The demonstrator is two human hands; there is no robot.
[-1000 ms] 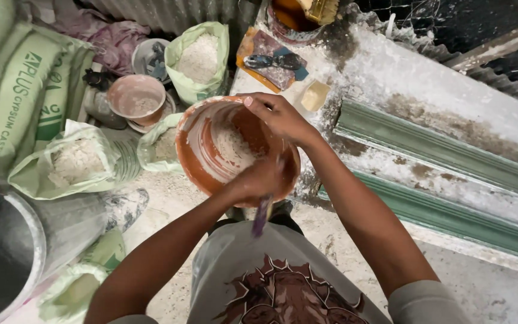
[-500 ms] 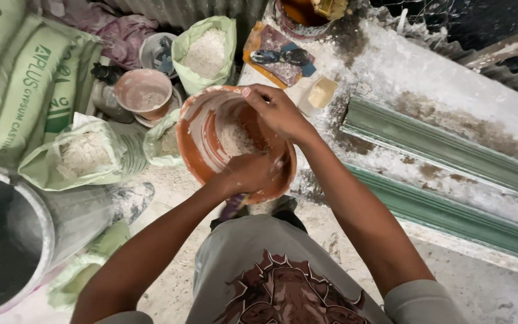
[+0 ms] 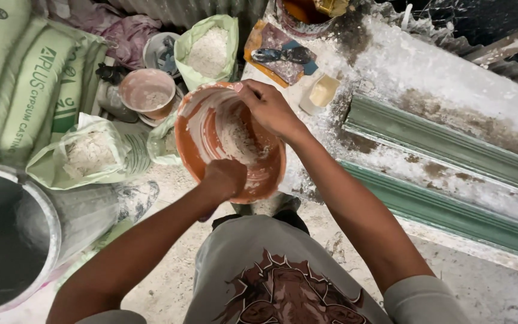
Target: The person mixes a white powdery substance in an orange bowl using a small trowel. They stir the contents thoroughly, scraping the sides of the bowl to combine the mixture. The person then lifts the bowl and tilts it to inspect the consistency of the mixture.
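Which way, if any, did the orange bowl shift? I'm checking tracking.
Yes, slightly left: orange bowl farther from the cream tub, nearer the pink bowl.

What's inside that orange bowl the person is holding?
The orange bowl holds wet white plaster, smeared on its walls. The right hand reaches into it, and its fingers hide part of the bottom.

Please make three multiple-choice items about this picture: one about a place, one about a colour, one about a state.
1. Where is the right hand?
A. on the orange bowl's far rim
B. on the metal drum
C. in the open sack

2. What colour are the long mouldings at the right?
A. red
B. green
C. black

3. How is the sack of white powder behind the bowl?
A. tied shut
B. open at the top
C. lying flat

Answers: 1 A, its fingers curl over that rim; 2 B, both strips are green; 3 B, the powder shows from above.
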